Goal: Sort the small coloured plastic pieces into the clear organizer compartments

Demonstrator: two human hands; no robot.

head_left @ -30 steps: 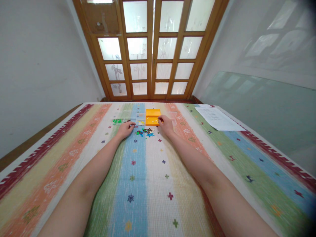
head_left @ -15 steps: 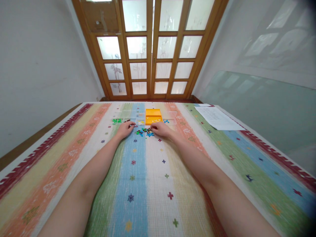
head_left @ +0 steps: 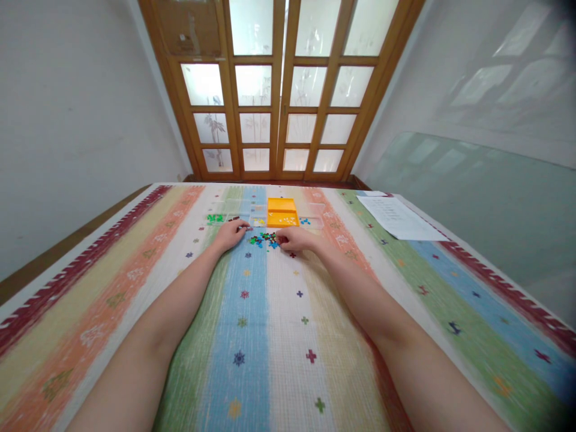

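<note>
I'm looking down over a striped tablecloth [head_left: 288, 372], with a sheet of paper [head_left: 400, 217] lying well apart on the right. Clear plastic boxes [head_left: 230, 207] are standing on the left. The left hand [head_left: 233, 234] is resting just in front of them, fingers loosely bent; I'm not managing to tell whether it is holding anything. The right hand [head_left: 294, 239] is sitting at the right edge of the pile, thumb and fingertips bunched together, hiding from me whether a piece is between them. Behind it, an open yellow box [head_left: 282, 204] is holding pale pieces. The pile [head_left: 263, 240] of small blue, green and dark pieces is lying on the cloth between the hands. I'm judging each piece to be light, stiff, probably slick and not very fragile, so I'm favouring a gentle fingertip pinch across opposite edges, where the pile is thinning out.
</note>
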